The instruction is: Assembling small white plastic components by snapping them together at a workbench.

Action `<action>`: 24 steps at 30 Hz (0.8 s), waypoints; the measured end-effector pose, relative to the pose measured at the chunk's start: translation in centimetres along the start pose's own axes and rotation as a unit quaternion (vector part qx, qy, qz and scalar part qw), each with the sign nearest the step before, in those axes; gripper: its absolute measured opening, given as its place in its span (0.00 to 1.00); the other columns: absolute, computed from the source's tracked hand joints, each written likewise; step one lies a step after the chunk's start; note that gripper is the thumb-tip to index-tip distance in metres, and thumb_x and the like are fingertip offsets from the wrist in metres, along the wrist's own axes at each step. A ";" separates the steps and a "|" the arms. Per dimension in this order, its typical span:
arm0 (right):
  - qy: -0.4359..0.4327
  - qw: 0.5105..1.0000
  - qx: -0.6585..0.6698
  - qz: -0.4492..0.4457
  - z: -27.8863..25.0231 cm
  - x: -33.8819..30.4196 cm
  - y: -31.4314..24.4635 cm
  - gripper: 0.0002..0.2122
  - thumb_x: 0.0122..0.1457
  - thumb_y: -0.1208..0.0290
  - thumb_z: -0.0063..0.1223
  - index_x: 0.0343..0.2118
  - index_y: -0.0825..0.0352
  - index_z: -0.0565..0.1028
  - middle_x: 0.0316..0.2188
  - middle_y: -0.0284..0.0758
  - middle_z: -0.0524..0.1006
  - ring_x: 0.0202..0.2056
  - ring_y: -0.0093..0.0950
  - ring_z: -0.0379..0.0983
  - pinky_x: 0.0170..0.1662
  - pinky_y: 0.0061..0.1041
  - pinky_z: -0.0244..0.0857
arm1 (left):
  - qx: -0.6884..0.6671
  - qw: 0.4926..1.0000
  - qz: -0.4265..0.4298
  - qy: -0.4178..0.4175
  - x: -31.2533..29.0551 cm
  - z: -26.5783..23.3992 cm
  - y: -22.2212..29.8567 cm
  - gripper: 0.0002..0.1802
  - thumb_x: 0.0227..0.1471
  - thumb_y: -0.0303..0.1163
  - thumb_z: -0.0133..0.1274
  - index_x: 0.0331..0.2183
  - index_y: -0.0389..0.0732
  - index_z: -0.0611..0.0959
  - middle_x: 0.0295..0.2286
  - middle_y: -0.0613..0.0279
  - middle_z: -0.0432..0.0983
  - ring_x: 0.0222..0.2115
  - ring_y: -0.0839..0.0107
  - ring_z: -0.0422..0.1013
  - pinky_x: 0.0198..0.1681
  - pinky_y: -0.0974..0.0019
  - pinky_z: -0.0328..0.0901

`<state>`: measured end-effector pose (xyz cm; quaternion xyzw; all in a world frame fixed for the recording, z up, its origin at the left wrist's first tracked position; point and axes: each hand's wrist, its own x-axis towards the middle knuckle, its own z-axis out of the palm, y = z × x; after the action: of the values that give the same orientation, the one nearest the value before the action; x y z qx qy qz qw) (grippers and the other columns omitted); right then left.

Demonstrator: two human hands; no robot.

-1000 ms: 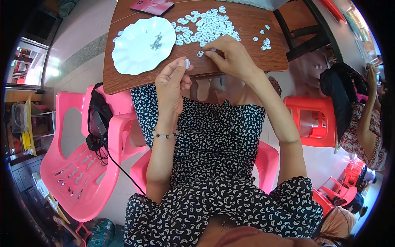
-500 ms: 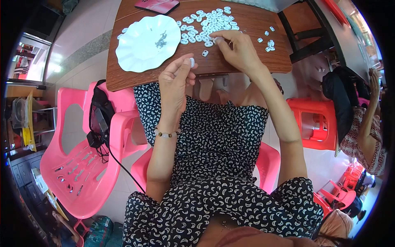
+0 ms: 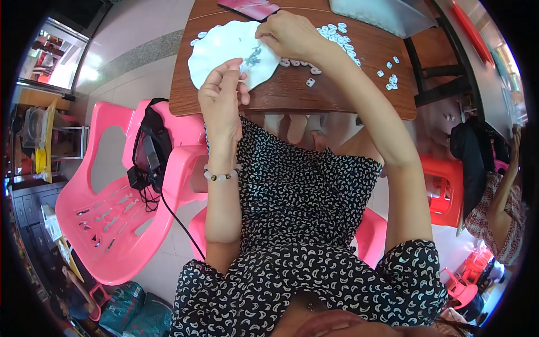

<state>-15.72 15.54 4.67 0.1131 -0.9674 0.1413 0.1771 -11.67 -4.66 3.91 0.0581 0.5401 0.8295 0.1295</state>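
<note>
Head view: the left hand (image 3: 219, 94) has its thumb and fingers pinched on a small white rounded plastic-looking piece (image 3: 241, 69), held up in front of the near rim of a white glossy plate with a wavy edge (image 3: 216, 45); part of the piece is hidden by the fingers. The right hand (image 3: 291, 35) reaches over the plate's right side with its fingers bent together, tips down; whether anything is between them cannot be told. Just beside those tips lies a loose cluster of tiny grey bits (image 3: 254, 56) on the plate.

The likeliest slip, I judge, is with the grey bits: they are so small that a pinch could catch two, or none, or flick one over the low rim. The white piece sits at the very tips of the left fingers, so pressure from one side could twist it out and drop it toward the lap or floor.

The right forearm passes above the brown wood-grain surface (image 3: 281, 100), near the heap of white oval pieces (image 3: 342, 26); a low sweep back could scatter them. One lone white piece (image 3: 310, 82) lies nearer the front edge and could be knocked off by a sleeveless, unguarded arm.
</note>
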 end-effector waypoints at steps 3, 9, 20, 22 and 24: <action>-0.045 0.999 -0.004 -0.007 0.4 1.8 -0.4 0.10 0.52 0.65 0.50 0.33 0.61 0.80 0.28 0.39 0.78 0.34 0.38 0.74 0.38 0.38 0.68 | 0.043 0.998 0.034 0.026 0.6 -0.9 0.5 0.16 0.53 0.29 0.56 0.42 0.29 0.76 0.28 0.56 0.77 0.19 0.84 0.64 0.19 0.80 0.59; -0.067 0.992 0.027 0.107 2.9 4.5 -1.6 0.11 0.50 0.61 0.54 0.30 0.61 0.80 0.29 0.39 0.79 0.32 0.37 0.76 0.37 0.37 0.68 | -0.013 0.997 0.050 0.063 1.4 -1.8 0.1 0.17 0.51 0.28 0.58 0.41 0.28 0.77 0.30 0.55 0.78 0.22 0.80 0.69 0.26 0.78 0.66; -0.119 0.979 -0.078 0.150 4.7 6.7 -3.2 0.13 0.50 0.61 0.57 0.30 0.67 0.79 0.31 0.44 0.79 0.37 0.40 0.76 0.40 0.38 0.69 | -0.046 0.997 0.021 0.064 1.3 -2.7 -0.1 0.17 0.51 0.29 0.58 0.41 0.28 0.77 0.31 0.54 0.78 0.26 0.78 0.73 0.30 0.76 0.69; -0.110 0.981 -0.081 0.139 5.1 6.4 -3.3 0.13 0.50 0.61 0.57 0.30 0.68 0.79 0.31 0.44 0.79 0.35 0.40 0.76 0.38 0.38 0.68 | -0.060 0.996 0.012 0.060 1.2 -2.8 -0.2 0.17 0.51 0.29 0.58 0.42 0.28 0.77 0.31 0.54 0.78 0.26 0.78 0.73 0.29 0.76 0.70; -0.102 0.983 -0.086 0.128 5.0 6.1 -3.0 0.14 0.51 0.61 0.57 0.30 0.70 0.79 0.30 0.45 0.79 0.33 0.40 0.76 0.37 0.38 0.68 | -0.106 0.993 -0.015 0.051 1.2 -2.7 -0.2 0.16 0.52 0.27 0.56 0.42 0.29 0.77 0.29 0.55 0.78 0.25 0.79 0.73 0.28 0.78 0.70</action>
<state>-22.00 10.16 3.15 -0.0140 -0.9954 0.0665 0.0669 -13.46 -6.66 2.56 -0.0063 0.4559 0.8819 0.1198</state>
